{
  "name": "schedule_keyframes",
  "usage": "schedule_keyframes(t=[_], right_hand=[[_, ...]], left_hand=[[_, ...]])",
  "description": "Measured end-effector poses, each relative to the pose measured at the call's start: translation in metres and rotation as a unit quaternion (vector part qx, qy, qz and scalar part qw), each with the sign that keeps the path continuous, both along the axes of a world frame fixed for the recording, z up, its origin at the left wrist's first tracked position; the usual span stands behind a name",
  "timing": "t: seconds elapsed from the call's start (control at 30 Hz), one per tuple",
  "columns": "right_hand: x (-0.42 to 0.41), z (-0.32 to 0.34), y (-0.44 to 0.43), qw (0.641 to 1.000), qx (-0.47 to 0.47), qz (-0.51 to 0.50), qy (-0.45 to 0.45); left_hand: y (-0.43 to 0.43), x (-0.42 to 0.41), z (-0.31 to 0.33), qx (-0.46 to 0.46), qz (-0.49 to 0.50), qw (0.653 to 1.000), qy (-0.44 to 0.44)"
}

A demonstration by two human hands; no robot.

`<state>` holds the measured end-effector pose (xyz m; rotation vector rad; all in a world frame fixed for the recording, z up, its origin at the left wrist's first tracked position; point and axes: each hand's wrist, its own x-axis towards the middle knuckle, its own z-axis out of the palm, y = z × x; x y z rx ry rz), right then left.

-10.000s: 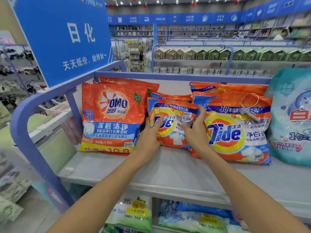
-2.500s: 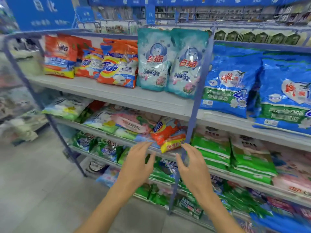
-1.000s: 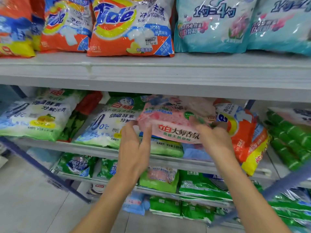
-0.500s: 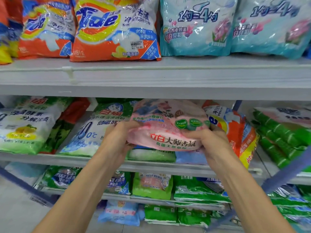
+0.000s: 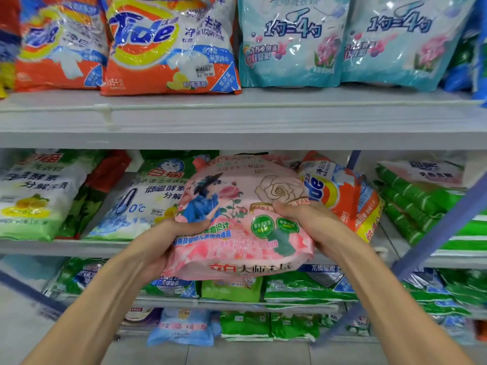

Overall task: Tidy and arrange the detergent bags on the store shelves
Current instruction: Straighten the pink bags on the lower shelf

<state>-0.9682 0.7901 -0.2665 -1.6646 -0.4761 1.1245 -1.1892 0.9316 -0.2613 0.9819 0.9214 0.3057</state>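
You held the pink detergent bag [image 5: 237,219] clamped between your left hand [image 5: 163,241] and right hand [image 5: 313,225], out in front of the middle shelf [image 5: 66,247] — mid-relocation, I judged — and next it needed a tidy slot.

Bright, even store light from above — white glare streaks the glossy bags [image 5: 168,43] on the top shelf [image 5: 237,119]. Soft shadow beneath it. Left edge blurs; straight lines bow — wide-angle distortion.

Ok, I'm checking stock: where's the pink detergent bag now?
Head view, centre: the left hand and right hand hold the pink bag before the second shelf, left of that shelf's orange Tide bag.
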Motion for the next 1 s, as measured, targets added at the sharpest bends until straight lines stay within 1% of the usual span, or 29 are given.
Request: schedule_keyframes(t=[0.03, 0.1, 0.17, 0.23, 0.3, 0.4, 0.47, 0.53, 0.63, 0.73, 0.8, 0.87, 0.93, 1.0], right_hand=[[-0.006, 0.003, -0.005, 1.000, 0.022, -0.008, 0.012], [-0.015, 0.000, -0.012, 0.994, 0.077, -0.030, 0.074], [-0.028, 0.001, -0.030, 0.983, 0.133, -0.034, 0.125], [-0.038, -0.003, -0.045, 0.969, 0.184, -0.029, 0.161], [-0.049, -0.010, -0.060, 0.965, 0.183, -0.030, 0.185], [-0.060, -0.017, -0.088, 0.956, 0.194, -0.033, 0.216], [-0.062, -0.017, -0.109, 0.952, 0.206, -0.036, 0.225], [-0.060, -0.016, -0.132, 0.948, 0.219, -0.035, 0.230], [-0.055, -0.004, -0.170, 0.947, 0.230, -0.053, 0.216], [-0.044, 0.018, -0.208, 0.938, 0.256, -0.096, 0.213], [-0.039, 0.035, -0.231, 0.951, 0.227, -0.100, 0.185], [-0.034, 0.042, -0.255, 0.973, 0.167, -0.107, 0.121], [-0.029, 0.040, -0.283, 0.977, 0.134, -0.153, 0.072], [-0.023, 0.037, -0.312, 0.973, 0.134, -0.185, 0.045]], left_hand=[[-0.005, -0.005, 0.000, 0.006, -0.005, 1.000, -0.010], [-0.011, -0.020, -0.007, 0.004, -0.018, 0.999, -0.042], [-0.018, -0.033, -0.012, -0.039, -0.018, 0.995, -0.086], [-0.030, -0.037, -0.009, -0.074, 0.002, 0.991, -0.108], [-0.042, -0.036, -0.004, -0.092, 0.020, 0.989, -0.114], [-0.058, -0.038, -0.003, -0.097, 0.023, 0.990, -0.096], [-0.071, -0.039, 0.000, -0.109, 0.023, 0.988, -0.103], [-0.086, -0.036, 0.000, -0.100, 0.015, 0.990, -0.101], [-0.117, -0.027, 0.005, -0.074, -0.018, 0.992, -0.101], [-0.150, -0.011, 0.009, -0.051, -0.037, 0.993, -0.097], [-0.173, 0.001, 0.014, -0.020, -0.056, 0.994, -0.096], [-0.194, 0.014, 0.013, 0.003, -0.086, 0.992, -0.093], [-0.219, 0.027, 0.018, 0.011, -0.109, 0.989, -0.101], [-0.246, 0.041, 0.026, 0.013, -0.121, 0.986, -0.111]])
